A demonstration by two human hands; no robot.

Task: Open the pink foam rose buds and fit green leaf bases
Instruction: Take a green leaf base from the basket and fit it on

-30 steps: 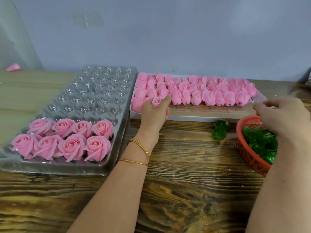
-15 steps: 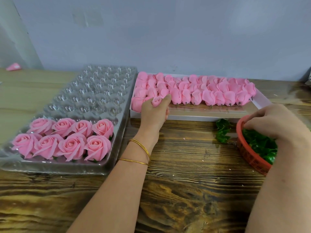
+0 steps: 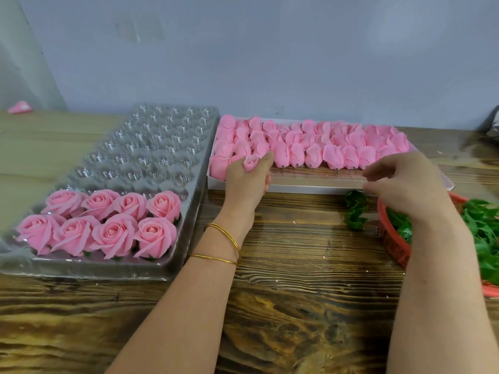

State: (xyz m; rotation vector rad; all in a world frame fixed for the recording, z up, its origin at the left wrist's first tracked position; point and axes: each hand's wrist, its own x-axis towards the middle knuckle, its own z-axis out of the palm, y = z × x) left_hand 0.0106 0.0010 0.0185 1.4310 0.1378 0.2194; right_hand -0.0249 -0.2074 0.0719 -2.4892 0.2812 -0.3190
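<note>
Left grip closed round one pink rose bud, over near-left corner of white box at counter far edge. Right grip above red basket rim, fingers bent; contents cannot be told. Loose green leaf base on counter just beside basket.

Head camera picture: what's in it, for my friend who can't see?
A person's left hand holds one pink rose bud at a white box of buds. The right hand hovers by a red basket of green leaf bases. Eight opened roses sit in a clear tray.
</note>
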